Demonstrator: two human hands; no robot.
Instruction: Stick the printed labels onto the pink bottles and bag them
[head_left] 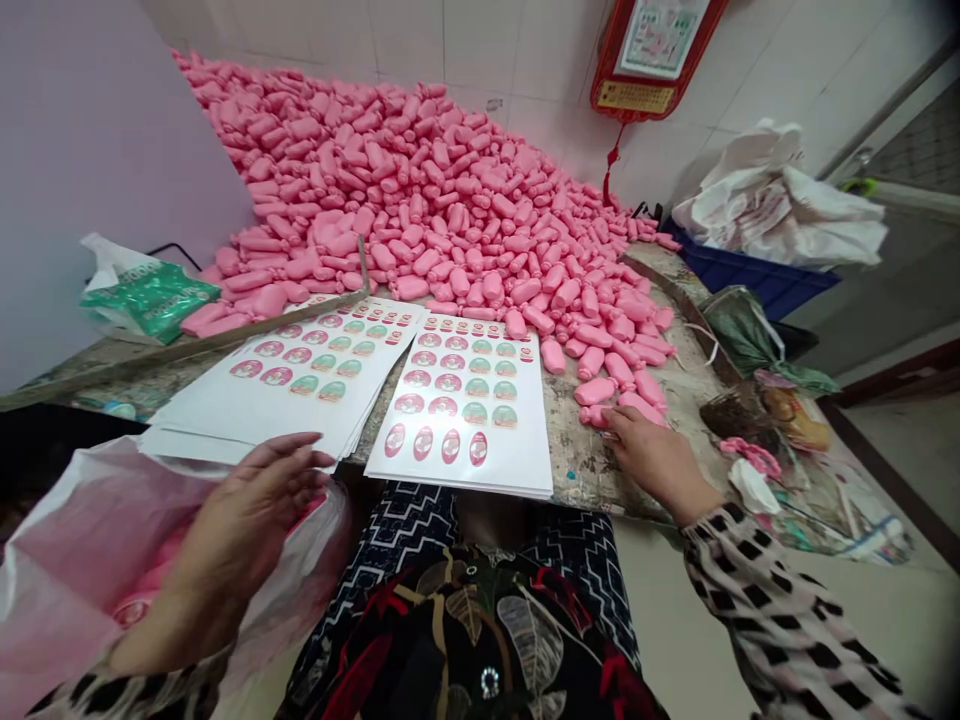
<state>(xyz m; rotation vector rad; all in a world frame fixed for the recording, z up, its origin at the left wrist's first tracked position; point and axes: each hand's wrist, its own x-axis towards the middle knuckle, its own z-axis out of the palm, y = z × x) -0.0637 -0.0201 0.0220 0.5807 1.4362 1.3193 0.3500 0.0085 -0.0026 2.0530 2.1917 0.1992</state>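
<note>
My right hand point(656, 455) is at the near right edge of the pile, its fingers closed around the end of a small pink plastic bottle point(592, 415); part of the grip is hidden under the hand. My left hand point(259, 505) hovers above a white plastic bag point(67, 510) that has pink bottles inside. Its fingers are slightly bent and apart, with nothing seen in them. Between my hands lies a stack of sticker sheets point(457, 465) with red, pink and green labels. Another, more fanned stack of sheets point(217, 405) lies to its left.
A large heap of pink bottles point(420, 190) covers the back of the worn table point(585, 470). A wooden strip point(285, 320) crosses the left sheets. At left sits a green-and-white plastic packet point(146, 300). To the right are a blue crate point(757, 285) and assorted scraps.
</note>
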